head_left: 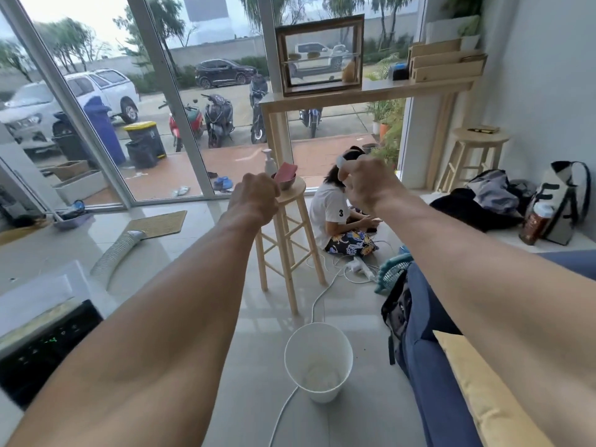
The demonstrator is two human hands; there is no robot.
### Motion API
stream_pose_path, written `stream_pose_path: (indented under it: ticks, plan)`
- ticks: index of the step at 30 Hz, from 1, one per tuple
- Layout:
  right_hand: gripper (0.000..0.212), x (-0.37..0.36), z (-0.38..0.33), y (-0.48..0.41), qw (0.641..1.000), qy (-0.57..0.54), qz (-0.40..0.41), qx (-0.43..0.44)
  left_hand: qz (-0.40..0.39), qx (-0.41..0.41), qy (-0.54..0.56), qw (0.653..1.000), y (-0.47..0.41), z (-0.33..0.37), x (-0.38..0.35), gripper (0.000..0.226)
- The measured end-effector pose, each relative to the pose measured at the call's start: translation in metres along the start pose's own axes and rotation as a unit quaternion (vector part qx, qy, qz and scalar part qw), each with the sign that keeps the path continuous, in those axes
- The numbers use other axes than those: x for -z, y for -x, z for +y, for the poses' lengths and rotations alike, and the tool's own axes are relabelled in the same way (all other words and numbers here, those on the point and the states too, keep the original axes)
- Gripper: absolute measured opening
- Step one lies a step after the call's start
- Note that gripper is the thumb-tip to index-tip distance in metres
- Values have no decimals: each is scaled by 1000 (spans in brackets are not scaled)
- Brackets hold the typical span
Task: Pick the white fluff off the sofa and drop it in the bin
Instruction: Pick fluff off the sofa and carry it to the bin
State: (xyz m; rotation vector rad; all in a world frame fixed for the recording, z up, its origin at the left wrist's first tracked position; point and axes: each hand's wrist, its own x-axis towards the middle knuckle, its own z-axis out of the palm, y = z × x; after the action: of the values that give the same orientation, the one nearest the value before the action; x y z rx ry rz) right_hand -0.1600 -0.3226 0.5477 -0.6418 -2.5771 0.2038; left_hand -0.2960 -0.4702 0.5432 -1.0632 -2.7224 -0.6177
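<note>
Holding both arms out ahead, you have your left hand (254,198) clenched in a fist, and nothing shows in it. Your right hand (367,185) has its fingers (350,171) curled. A white speck sits at their tips, but it overlaps the head of the person (332,214) seated on the floor, so you cannot tell whether they pinch anything.

The only writing you can read is a black "3" on that person's white shirt. The green digits on the black panel (48,346) at lower left and the label on the brown bottle (537,225) are too blurred.

One white bin (322,395) stands on the floor below your arms, near the blue sofa (429,350). A little white fluff (319,377) lies in the bottom of the bin. One yellow cushion (483,398) lies on the sofa.

There are two wooden stools (293,190), one behind your left hand and one by the right wall. One bench (364,91) by the window carries a glass case (319,53). Outside stand three cars (222,72) and four scooters (219,119).
</note>
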Motion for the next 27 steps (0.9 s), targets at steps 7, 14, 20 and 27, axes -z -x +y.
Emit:
stream_pose_path:
  ticks: [7, 14, 20, 27]
  plan:
    - [29, -38, 24, -14, 1000, -7, -27, -13, -6, -17, -23, 1000, -27, -3, -48, 30]
    - [28, -135, 49, -3, 999, 3, -29, -28, -27, -13, -12, 999, -28, -49, -147, 31]
    - [26, -243, 65, 35, 999, 5, -39, -31, -33, 7, 18, 999, -1, -101, -254, 31]
    - [28, -386, 94, 95, 999, 21, -25, -23, -45, -4, 25, 999, 48, -164, -392, 34]
